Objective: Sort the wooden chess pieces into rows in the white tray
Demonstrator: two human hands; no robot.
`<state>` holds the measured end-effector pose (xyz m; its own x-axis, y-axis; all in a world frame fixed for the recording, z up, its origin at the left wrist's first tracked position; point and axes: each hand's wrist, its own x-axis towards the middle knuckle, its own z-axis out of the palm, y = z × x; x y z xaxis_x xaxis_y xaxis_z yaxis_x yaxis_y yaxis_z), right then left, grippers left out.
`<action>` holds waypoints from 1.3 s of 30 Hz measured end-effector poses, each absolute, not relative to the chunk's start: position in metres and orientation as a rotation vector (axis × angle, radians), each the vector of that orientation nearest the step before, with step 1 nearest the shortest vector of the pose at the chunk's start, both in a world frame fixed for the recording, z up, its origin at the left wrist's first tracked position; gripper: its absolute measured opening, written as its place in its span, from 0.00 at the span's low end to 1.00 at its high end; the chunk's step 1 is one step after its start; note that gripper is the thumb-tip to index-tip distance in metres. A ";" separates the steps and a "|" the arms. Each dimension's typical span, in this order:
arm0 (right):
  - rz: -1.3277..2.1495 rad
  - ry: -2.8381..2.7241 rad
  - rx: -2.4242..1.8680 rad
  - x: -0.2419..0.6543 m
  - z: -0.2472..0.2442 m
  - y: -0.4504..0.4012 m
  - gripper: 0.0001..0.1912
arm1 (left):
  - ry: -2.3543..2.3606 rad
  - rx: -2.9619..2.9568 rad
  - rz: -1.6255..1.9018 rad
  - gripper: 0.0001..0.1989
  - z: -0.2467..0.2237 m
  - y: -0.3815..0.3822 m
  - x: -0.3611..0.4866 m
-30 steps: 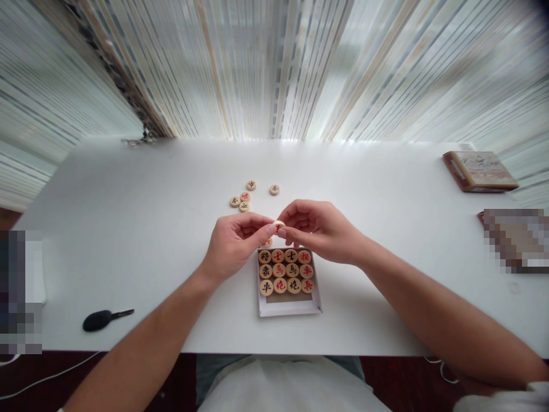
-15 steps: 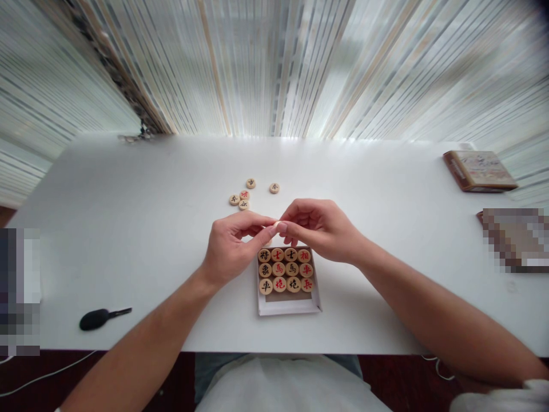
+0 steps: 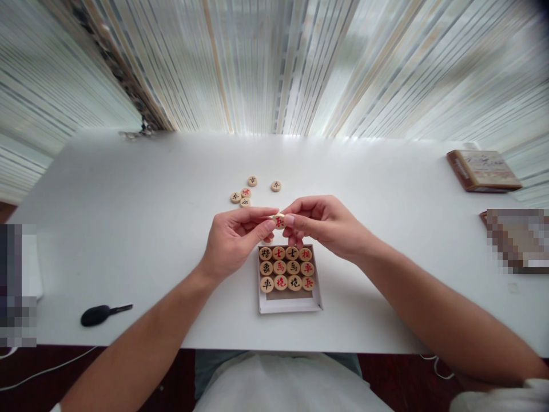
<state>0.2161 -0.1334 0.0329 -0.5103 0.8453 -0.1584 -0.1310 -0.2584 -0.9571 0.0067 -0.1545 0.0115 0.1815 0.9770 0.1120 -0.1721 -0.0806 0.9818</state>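
Note:
A round wooden Chinese chess piece (image 3: 279,221) with a red character is pinched between my left hand (image 3: 234,237) and my right hand (image 3: 328,228), its marked face turned toward me. Just below it lies a shallow white box (image 3: 289,307), where chess pieces (image 3: 280,267) stand in rows, red and black characters facing up. The strip of the box nearest me shows bare brown bottom. Part of another piece (image 3: 267,240) peeks out behind my left fingers, at the box's far edge.
Beyond my hands several loose pieces (image 3: 245,193) lie on the white table (image 3: 171,240), with a single piece (image 3: 276,186) apart to their right. A black brush-shaped object (image 3: 96,315) rests at left. A brown box (image 3: 484,170) sits at far right, near a blurred-out item (image 3: 521,237).
The piece in my fingers has turned from edge-on to show its red character. Both hands stay above the far side of the box; the view has shifted slightly.

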 end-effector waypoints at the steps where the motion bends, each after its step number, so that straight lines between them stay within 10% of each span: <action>1: 1.866 -1.274 -0.918 0.216 0.033 -0.133 0.18 | 0.889 1.226 1.204 0.11 0.011 -0.155 0.007; 39: 1.903 -1.261 -0.919 0.213 0.027 -0.138 0.19 | 0.850 1.386 1.177 0.15 0.009 -0.161 0.009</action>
